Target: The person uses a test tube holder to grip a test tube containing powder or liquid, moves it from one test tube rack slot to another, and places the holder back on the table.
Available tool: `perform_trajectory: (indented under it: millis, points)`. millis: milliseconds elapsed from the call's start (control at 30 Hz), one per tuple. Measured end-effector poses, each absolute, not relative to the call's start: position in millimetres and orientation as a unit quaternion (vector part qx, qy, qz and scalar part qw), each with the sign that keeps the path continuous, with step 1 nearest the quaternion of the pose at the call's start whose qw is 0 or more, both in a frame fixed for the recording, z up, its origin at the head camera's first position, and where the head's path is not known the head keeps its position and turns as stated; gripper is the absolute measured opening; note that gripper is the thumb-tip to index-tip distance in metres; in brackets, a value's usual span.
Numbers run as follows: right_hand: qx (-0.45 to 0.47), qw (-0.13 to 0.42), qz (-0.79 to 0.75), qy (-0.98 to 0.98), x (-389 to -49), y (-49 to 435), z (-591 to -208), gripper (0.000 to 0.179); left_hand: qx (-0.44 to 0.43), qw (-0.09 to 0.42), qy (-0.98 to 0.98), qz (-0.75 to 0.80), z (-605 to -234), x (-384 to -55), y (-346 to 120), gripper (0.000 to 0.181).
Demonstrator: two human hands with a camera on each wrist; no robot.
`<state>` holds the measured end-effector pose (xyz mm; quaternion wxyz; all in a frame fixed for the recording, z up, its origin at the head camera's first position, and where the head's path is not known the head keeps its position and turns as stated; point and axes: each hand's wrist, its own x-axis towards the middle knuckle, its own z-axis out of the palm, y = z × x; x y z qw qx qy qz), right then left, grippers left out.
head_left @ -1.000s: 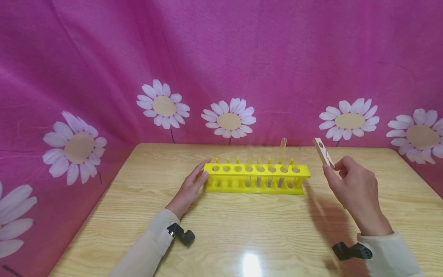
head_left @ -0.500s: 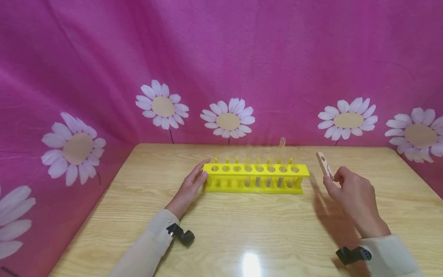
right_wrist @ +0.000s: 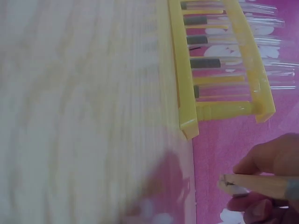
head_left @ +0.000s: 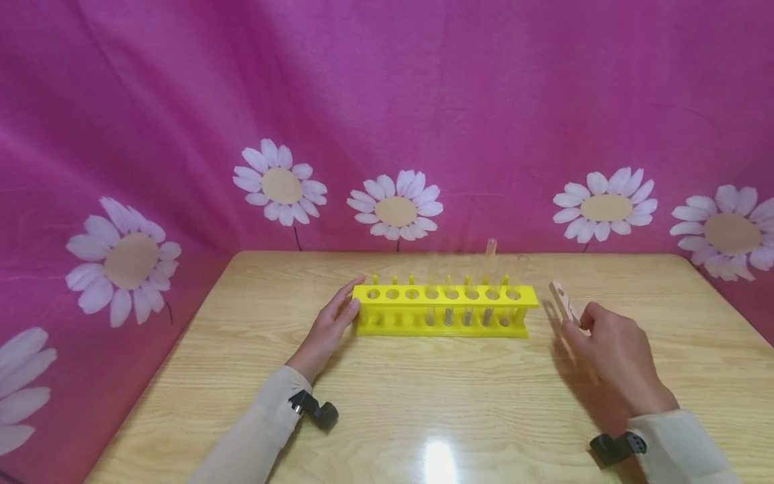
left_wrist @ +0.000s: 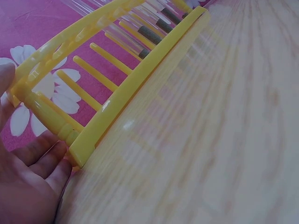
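A yellow test tube rack point(head_left: 387, 303) stands on the wooden table, its left holes unfilled. Several clear test tubes point(head_left: 491, 249) stand upright in the right part, and dark grey material point(right_wrist: 205, 63) shows at the bottom of several. At the rack's left end my left hand point(head_left: 323, 336) grips it, thumb in front and forefinger behind the top bar; other fingers lie by the end post point(left_wrist: 49, 116). To the right of the rack, my right hand point(head_left: 623, 353) pinches a wooden test tube holder point(head_left: 564, 301) between thumb and fingers, its tip pointing away and slightly left, apart from the tubes.
Yellow drying pegs point(left_wrist: 96, 70) rise along the rack's back. Behind the far table edge point(head_left: 302, 253) hangs a magenta cloth point(head_left: 502, 121) with white daisies, which also runs along the left side. A black wrist camera point(head_left: 617, 447) sits on each sleeve.
My right hand has moved down and slightly toward me with the test tube holder, bringing it lower beside the rack. The left hand stays on the rack, and the rack has not moved.
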<state>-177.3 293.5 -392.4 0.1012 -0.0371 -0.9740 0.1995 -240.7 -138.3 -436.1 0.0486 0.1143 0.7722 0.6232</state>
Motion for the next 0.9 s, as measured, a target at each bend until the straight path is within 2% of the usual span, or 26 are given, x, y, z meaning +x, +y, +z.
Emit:
perform_trajectory:
  millis: [133,300,500,900]
  points:
    - [-0.051,0.054,0.195,-0.978,-178.7,292.4,-394.7,0.034,0.122,0.049,0.767,0.628,-436.7,-242.2,-138.6,0.047]
    - [-0.057,0.040,0.187,-0.980,-179.1,292.0,-396.7,0.038,0.129,0.050,0.761,0.634,-438.0,-243.5,-140.1,0.046]
    - [-0.042,0.022,0.179,-0.983,-178.5,296.9,-396.9,0.032,0.135,0.053,0.757,0.637,-438.1,-244.6,-140.6,0.047]
    - [-0.081,-0.067,0.182,-0.978,-177.0,298.2,-396.2,0.032,0.144,0.061,0.750,0.643,-441.0,-247.3,-141.6,0.046]
